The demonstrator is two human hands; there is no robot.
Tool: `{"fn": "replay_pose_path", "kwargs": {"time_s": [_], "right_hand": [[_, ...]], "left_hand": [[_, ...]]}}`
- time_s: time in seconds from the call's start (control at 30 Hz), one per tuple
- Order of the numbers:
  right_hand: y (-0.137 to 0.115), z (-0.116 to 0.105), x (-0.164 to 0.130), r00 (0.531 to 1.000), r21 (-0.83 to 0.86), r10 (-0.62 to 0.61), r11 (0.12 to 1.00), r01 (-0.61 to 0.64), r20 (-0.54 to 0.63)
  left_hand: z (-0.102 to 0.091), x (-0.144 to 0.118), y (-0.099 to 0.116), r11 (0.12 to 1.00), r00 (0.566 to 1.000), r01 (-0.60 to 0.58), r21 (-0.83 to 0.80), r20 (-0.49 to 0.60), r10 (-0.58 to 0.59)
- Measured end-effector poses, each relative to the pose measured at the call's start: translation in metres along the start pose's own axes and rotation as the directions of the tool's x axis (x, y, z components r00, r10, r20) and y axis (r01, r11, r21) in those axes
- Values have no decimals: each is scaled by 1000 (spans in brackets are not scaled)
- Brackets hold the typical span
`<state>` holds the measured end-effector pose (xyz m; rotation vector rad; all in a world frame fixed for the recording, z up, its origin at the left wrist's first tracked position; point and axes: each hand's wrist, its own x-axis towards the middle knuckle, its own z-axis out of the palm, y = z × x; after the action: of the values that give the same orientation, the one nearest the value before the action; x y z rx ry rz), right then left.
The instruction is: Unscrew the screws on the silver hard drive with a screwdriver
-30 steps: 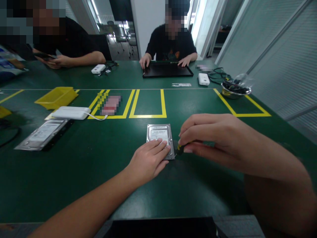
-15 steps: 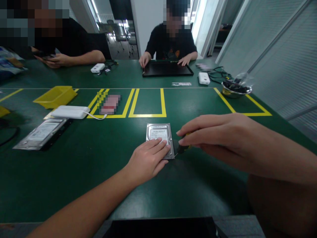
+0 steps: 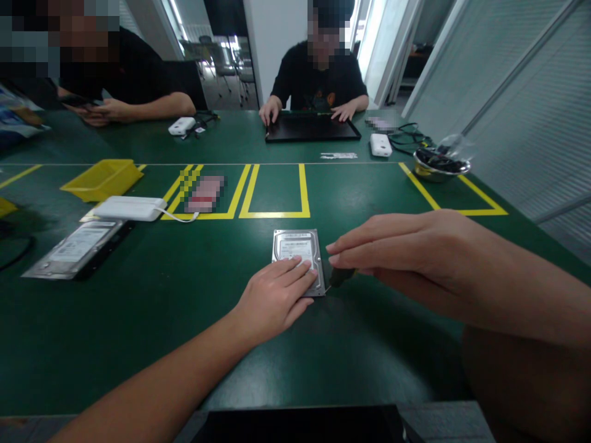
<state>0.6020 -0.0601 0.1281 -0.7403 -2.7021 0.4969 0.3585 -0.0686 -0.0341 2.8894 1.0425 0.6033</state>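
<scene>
A silver hard drive (image 3: 295, 248) lies flat on the green table (image 3: 184, 320) in front of me. My left hand (image 3: 276, 297) presses flat on its near half, fingers spread over the label. My right hand (image 3: 406, 252) is just to the drive's right, fingers closed around a small dark screwdriver (image 3: 340, 277) whose thin tip touches the drive's near right corner. Most of the tool is hidden under my fingers.
A second hard drive (image 3: 76, 249), a white box with a cable (image 3: 129, 208) and a yellow tray (image 3: 104, 178) lie to the left. Yellow tape rectangles (image 3: 276, 191) mark the table. A metal bowl (image 3: 438, 166) sits at right. Two other people sit across, one with hands on a black laptop (image 3: 311, 129).
My right hand has turned slightly and its fingers have stretched toward the drive, hiding the tool's yellow part. My left hand and the drive have stayed still.
</scene>
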Motion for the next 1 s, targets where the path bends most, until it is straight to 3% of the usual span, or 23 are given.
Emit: {"fn": "replay_pose_path", "kwargs": {"time_s": [0.13, 0.23, 0.37, 0.6, 0.8, 1.0], "right_hand": [[1, 2, 2, 1000, -9, -10, 1000, 10, -2], [1, 11, 7, 996, -139, 49, 989, -59, -69], [-4, 27, 17, 963, -406, 205, 876, -260, -176], [-8, 38, 20, 941, -599, 259, 726, -338, -216], [-10, 34, 20, 955, -524, 253, 798, -297, -156], [-8, 31, 15, 971, -323, 227, 916, -238, -71]], "left_hand": [[2, -1, 0, 1000, 1000, -9, -5, -28, 8], [2, -1, 0, 1000, 999, -8, 4, -49, 8], [2, 0, 1, 1000, 1000, 10, -15, -16, -10], [2, 0, 0, 1000, 1000, 12, -20, 2, -12], [1, 0, 0, 1000, 1000, 15, -19, -3, -15], [2, 0, 0, 999, 1000, 21, -27, -10, -21]]}}
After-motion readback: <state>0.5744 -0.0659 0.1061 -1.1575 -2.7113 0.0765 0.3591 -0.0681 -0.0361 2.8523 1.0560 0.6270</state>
